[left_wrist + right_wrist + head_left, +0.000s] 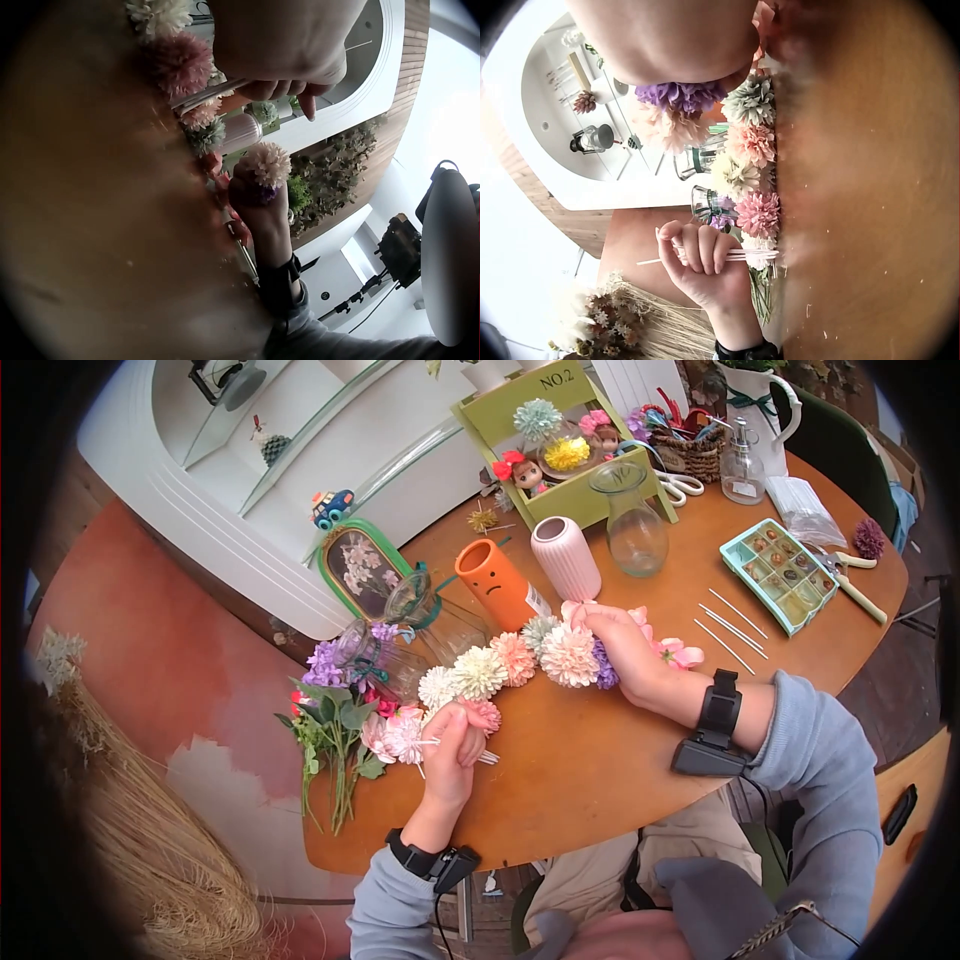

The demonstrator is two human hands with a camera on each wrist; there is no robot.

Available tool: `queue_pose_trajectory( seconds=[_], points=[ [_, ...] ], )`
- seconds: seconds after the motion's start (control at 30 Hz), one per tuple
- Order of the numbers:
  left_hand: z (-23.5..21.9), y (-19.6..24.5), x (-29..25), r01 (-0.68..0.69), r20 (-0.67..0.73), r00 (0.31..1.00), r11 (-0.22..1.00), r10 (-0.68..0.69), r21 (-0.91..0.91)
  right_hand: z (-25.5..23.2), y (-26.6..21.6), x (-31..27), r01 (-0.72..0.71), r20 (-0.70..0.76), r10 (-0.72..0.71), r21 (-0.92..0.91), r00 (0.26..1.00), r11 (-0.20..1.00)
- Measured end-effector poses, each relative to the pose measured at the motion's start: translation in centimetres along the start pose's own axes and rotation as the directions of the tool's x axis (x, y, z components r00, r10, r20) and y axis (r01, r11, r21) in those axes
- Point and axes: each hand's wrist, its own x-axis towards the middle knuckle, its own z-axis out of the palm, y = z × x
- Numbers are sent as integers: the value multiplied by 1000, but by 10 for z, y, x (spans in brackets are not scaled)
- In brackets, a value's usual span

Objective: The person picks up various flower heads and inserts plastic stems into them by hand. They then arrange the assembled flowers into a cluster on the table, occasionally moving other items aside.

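My left hand (pixel 455 750) (pixel 716 281) is curled round several thin white sticks (pixel 488 758) (pixel 739 256), above the table's near left part. My right hand (pixel 635 655) (pixel 259 210) grips a pale peach pompom flower (pixel 570 656) (pixel 268 163) with a purple flower (pixel 604 664) (pixel 679 96) against it; their stems are hidden. Between the hands lie a cream flower (pixel 480 672), an orange-pink flower (pixel 514 660) and a grey-green flower (pixel 748 99). A darker pink flower (pixel 758 214) is beside my left hand.
Loose white sticks (pixel 735 632) lie right of my right hand, near a compartment box (pixel 780 575) and pliers (pixel 858 595). Behind the flowers stand an orange vase (pixel 492 582), a pink vase (pixel 566 560) and glass vases (pixel 637 535). Leafy stems (pixel 345 760) lie at left.
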Motion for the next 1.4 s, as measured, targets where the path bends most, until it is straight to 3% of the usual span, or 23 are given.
queue_pose_trajectory(
  seconds=[0.17,0.27,0.47,0.67,0.77,1.17,1.4],
  points=[
    [-4,-4,-4,48,-2,999,999,-48,-4,-1,0,0,2,-2,-2,-28,1000,1000],
    [-2,-3,-4,1,-6,1000,1000,-1,5,0,0,-1,3,-2,-3,-25,1000,1000],
    [-2,-1,-7,-227,-221,951,974,216,-24,-1,3,0,9,1,-9,-14,1000,1000],
    [-5,-4,-3,-107,-249,963,994,104,2,-3,4,0,-8,15,8,-10,1000,1000],
    [-8,-6,-1,-94,-233,967,994,106,63,-4,4,0,-28,30,27,8,999,1000],
    [-3,0,5,-50,-251,966,998,56,31,1,-1,-4,-32,6,32,-41,999,999],
    [-10,3,10,-17,-205,979,992,-9,-126,1,-1,-5,-59,0,60,-66,998,996]
  ],
)
